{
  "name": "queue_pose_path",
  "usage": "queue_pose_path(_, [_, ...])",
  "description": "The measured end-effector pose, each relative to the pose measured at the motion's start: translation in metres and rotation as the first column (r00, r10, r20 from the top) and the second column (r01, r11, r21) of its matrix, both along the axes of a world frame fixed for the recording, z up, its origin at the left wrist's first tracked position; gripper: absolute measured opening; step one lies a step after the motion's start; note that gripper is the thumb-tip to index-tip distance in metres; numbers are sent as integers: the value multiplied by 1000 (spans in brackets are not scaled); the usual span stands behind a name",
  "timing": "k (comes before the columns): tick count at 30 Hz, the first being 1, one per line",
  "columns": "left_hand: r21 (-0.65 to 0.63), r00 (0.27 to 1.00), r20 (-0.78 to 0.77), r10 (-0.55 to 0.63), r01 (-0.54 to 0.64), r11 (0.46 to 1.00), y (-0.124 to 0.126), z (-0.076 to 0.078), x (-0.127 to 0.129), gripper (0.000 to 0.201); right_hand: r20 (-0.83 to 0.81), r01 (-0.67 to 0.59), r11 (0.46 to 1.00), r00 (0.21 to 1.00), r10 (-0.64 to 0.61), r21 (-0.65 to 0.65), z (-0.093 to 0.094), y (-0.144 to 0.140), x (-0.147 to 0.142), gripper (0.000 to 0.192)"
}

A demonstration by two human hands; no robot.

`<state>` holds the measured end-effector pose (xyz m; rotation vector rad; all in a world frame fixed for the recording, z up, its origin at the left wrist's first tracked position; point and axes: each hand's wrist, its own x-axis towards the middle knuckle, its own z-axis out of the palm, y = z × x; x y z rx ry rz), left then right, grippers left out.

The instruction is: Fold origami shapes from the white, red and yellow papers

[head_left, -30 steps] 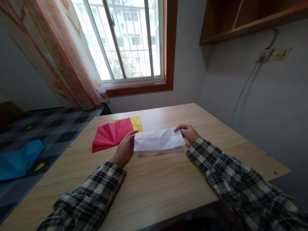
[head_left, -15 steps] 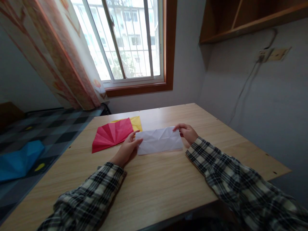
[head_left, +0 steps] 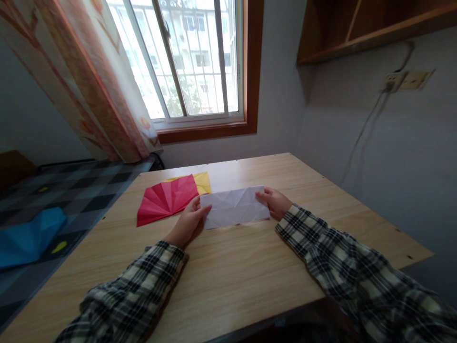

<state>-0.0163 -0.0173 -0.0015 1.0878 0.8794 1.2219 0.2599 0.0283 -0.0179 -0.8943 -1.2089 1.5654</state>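
Observation:
Between my hands is a white sheet of paper, folded into a long rectangle and marked with slanting creases. My left hand pinches its left end, thumb in front and fingers behind. At the right end my right hand grips it, the thumb on the front near the upper corner. The paper is held tilted up over the wooden table. Just beyond my left hand lies a creased red paper with folds fanning out, partly covering a yellow paper.
To the left, a blue folded paper rests on a checked bedspread. A curtain hangs beside the barred window. A shelf and a socket with a cord are on the right wall.
My right hand has shifted its hold at the right end, its thumb now flat on the paper's front. The left hand's fingers have drawn in behind the paper.

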Motion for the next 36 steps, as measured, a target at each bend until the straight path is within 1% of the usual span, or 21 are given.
queue_pose_path(3, [11, 1000, 14, -9, 9, 1000, 1, -2, 0, 52, -73, -46, 999, 996, 45, -9, -2, -3, -2, 47])
queue_pose_path(5, [17, 1000, 18, -5, 5, 1000, 3, -4, -1, 53, -81, -26, 1000, 996, 25, -8, -2, -2, -1, 47])
queue_pose_path(10, [34, 999, -8, 49, -49, 998, 3, -8, -1, 50, 25, 60, 997, 998, -61, 42, -4, 3, 3, 39])
queue_pose_path(16, [39, 992, -63, 105, -102, 994, 3, -9, 0, 44, 54, 122, 988, 990, -128, 99, -5, 1, 0, 36])
queue_pose_path(24, [39, 986, -98, 137, -134, 990, 1, -8, 2, 42, 148, 211, 948, 957, -250, 238, -8, 3, 2, 31])
queue_pose_path(26, [35, 984, -107, 144, -141, 989, 1, -8, 2, 41, 151, 220, 947, 954, -259, 234, -8, 4, 3, 33])
queue_pose_path(29, [24, 985, -95, 146, -144, 989, 2, -8, 0, 42, 122, 210, 958, 964, -236, 195, -8, 4, 3, 37])
queue_pose_path(32, [11, 990, -77, 120, -120, 993, 3, -6, -1, 45, 67, 188, 973, 978, -199, 137, -8, 5, 3, 41])
queue_pose_path(36, [-7, 993, -80, 89, -89, 996, 2, -3, -2, 44, 14, 207, 975, 978, -209, 83, -8, 6, 3, 42])
